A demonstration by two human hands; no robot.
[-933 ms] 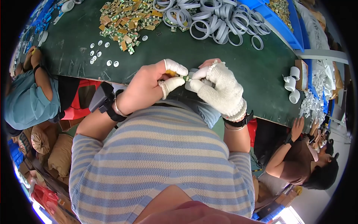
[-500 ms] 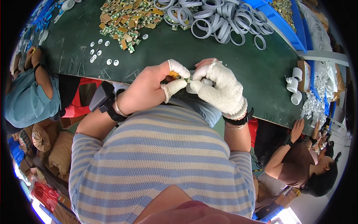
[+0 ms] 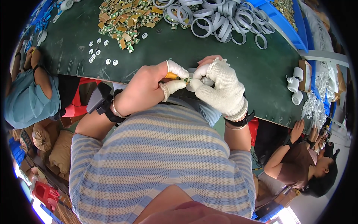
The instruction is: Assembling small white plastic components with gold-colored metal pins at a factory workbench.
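My left hand, with white coverings on its thumb and forefinger, pinches a small green circuit board. Something yellow-orange shows between those fingers; whether it belongs to the board is unclear. Wearing a knitted white glove with bare-cut fingertips, my right hand is closed around a grey ring-shaped part, largely covered by the fingers. Both hands meet just over the table's near edge, and the board touches or nearly touches the grey part.
On the green table lie a heap of small circuit boards, a pile of grey rings and several white discs. White rolls stand at right below a blue bin. Co-workers sit at left and right.
Both hands stay nearly in place. My left fingers have shifted slightly, and more of the yellow-orange piece and the green board now shows between them.
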